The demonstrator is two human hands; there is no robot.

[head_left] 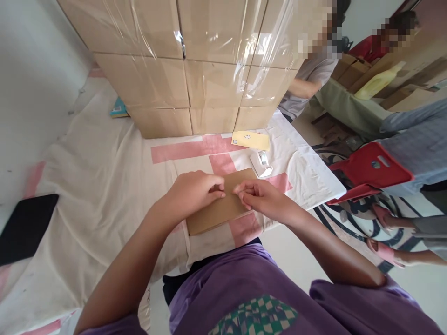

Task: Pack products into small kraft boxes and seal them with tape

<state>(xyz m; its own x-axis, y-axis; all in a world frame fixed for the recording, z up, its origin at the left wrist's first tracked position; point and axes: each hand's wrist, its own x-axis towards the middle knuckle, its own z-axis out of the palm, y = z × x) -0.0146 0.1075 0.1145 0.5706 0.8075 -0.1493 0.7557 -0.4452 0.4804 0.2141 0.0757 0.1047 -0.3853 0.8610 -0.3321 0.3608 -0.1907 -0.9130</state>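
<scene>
A flat brown cardboard piece [217, 210] lies on the white and pink cloth [104, 186] near the table's front edge. My left hand [193, 190] rests on its left part with the fingers curled and pinched together. My right hand [260, 195] is over its right part, fingertips also pinched, almost touching the left fingertips. Whatever is held between the fingertips is too small to make out.
A wall of plastic-wrapped cardboard boxes [195, 70] stands at the back. A yellow sticker sheet [250, 139] and a small white box [261, 164] lie beyond the cardboard. A black tablet [24, 228] lies at left. People, a red stool [370, 170] and a yellow bottle [379, 81] are at right.
</scene>
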